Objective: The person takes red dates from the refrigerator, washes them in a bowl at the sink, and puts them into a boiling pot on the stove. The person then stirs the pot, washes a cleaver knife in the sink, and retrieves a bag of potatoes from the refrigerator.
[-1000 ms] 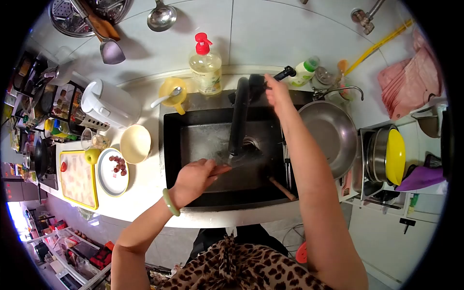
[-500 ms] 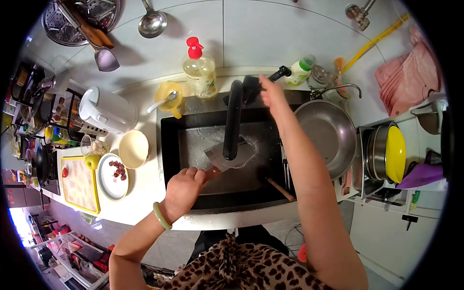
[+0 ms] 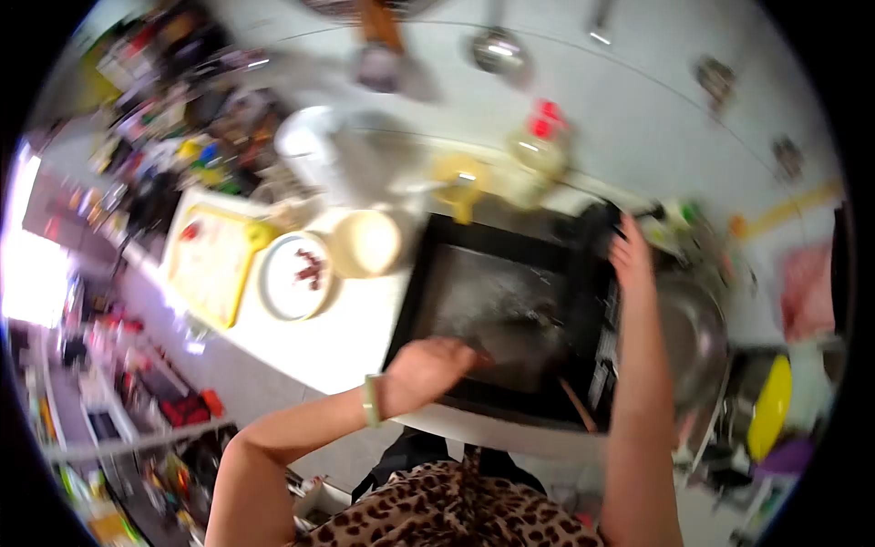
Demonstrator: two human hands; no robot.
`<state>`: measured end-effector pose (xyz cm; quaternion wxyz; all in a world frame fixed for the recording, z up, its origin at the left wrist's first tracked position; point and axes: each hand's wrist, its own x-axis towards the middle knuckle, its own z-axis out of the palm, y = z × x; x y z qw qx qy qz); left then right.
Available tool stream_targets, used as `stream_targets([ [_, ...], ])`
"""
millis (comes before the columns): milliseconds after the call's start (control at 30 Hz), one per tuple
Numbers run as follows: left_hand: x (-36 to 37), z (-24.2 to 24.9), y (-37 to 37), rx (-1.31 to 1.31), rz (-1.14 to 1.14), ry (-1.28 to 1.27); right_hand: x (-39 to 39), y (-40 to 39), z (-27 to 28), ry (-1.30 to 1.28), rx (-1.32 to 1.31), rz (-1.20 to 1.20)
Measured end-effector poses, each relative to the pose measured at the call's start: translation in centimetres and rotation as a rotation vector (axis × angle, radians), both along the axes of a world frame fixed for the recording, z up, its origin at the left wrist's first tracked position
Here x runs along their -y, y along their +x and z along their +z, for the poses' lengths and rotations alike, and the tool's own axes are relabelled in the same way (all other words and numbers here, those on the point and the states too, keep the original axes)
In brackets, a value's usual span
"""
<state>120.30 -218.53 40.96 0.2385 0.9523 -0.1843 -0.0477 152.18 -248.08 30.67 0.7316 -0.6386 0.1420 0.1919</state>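
Note:
My left hand (image 3: 430, 372) is closed around the reddish-brown handle of a kitchen knife, over the front part of the black sink (image 3: 415, 301). The broad blade (image 3: 521, 354) reaches to the right inside the basin and is smeared by motion. Bright wet streaks show behind it. At the back right of the sink, my right hand (image 3: 631, 253) is beside the black faucet (image 3: 583, 251), with its fingers stretched out and blurred. Whether they touch the faucet's lever cannot be made out.
Left of the sink are a cream bowl (image 3: 366, 242), a plate (image 3: 278, 296) with grapes, and a yellow-rimmed cutting board (image 3: 205, 264). A yellow cup (image 3: 460, 178) and a red-topped pump bottle (image 3: 538, 155) stand behind. A metal pan (image 3: 688, 337) lies to the right.
The view has swung left, so the scene sits further right and is blurred. The left hand still has the knife over the sink. The right hand stays by the faucet, its fingers now more stretched.

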Motion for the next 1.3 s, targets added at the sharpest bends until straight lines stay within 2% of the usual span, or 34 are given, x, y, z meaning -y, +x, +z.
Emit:
stream_targets([
  [33, 0.2, 0.0, -0.6, -0.093, 0.008, 0.101, 0.4, 0.2, -0.1, 0.021, -0.007, 0.026],
  [100, -0.2, -0.5, -1.6, -0.049, -0.037, 0.056, 0.2, -0.4, 0.2, 0.023, 0.011, -0.045],
  [133, -0.2, -1.1, -2.1, -0.033, -0.053, 0.046, 2.9, 1.9, -2.9, 0.043, -0.03, 0.027],
  [167, -0.4, -0.9, -2.5, -0.017, -0.045, 0.065, 0.7, -0.5, -0.7, 0.037, -0.081, -0.15],
  [200, -0.4, -1.8, -3.0, 0.009, -0.032, 0.056, 1.2, -2.5, 0.4, 0.076, -0.105, -0.057],
  [233, -0.4, -2.9, -3.4, 0.036, -0.029, 0.048, 2.0, -3.9, -0.5, 0.075, -0.103, -0.085],
  [267, -0.7, -3.1, -3.8, 0.048, -0.029, 0.03, 1.3, -7.0, 1.4, 0.093, -0.08, -0.04],
  [333, -1.5, -3.1, -4.9, 0.073, -0.044, 0.0, 3.1, -10.9, 0.1, 0.081, -0.12, -0.146],
  [433, -2.5, -3.3, -6.7, 0.126, -0.025, -0.162, 5.7, -19.2, 0.9, 0.119, -0.139, -0.01],
  [467, -2.7, -2.6, -7.3, 0.099, 0.008, -0.107, 6.4, -21.7, 0.8, 0.117, -0.122, 0.052],
  [533, -3.1, -2.2, -9.1, 0.083, 0.05, -0.125, 6.0, -26.2, 1.3, 0.005, -0.149, -0.122],
  [600, -4.1, -0.7, -10.9, -0.013, 0.107, -0.114, 6.9, -29.0, 1.9, -0.125, -0.213, -0.087],
  [700, -5.3, 1.2, -15.0, -0.049, 0.288, -0.163, 7.9, -30.7, 1.1, -0.12, -0.138, -0.152],
  [733, -5.2, 1.9, -16.7, -0.046, 0.379, -0.2, 12.2, -29.5, -1.0, 0.678, -0.194, 0.428],
  [833, -6.2, 2.7, -22.0, -0.058, 0.663, -0.237, 6.9, -32.1, 2.9, 0.041, -0.117, 0.201],
  [867, -6.4, 3.0, -23.9, -0.019, 0.766, -0.241, 7.5, -31.8, 0.5, 0.102, -0.035, 0.333],
  [900, -6.6, 3.4, -25.5, 0.025, 0.864, -0.253, 2.5, -33.4, 6.4, 0.061, -0.237, 0.168],
  [967, -7.5, 3.5, -28.4, 0.166, 1.05, -0.233, -1.6, -35.4, 8.2, 0.04, -0.229, 0.111],
  [1033, -9.6, 3.5, -30.3, 0.173, 1.259, -0.17, -2.3, -35.4, 3.9, 0.043, -0.288, 0.244],
  [1100, -13.0, 2.0, -31.5, 0.332, 1.341, -0.02, -5.9, -37.4, 4.7, 0.029, -0.296, 0.37],
  [1233, -23.1, -1.3, -31.1, 0.429, 1.406, 0.127, -12.2, -41.5, 8.6, 0.017, -0.127, 0.692],
  [1300, -28.4, -3.7, -29.9, 0.436, 1.4, 0.162, -15.7, -43.3, 10.9, -0.091, -0.093, 0.723],
])
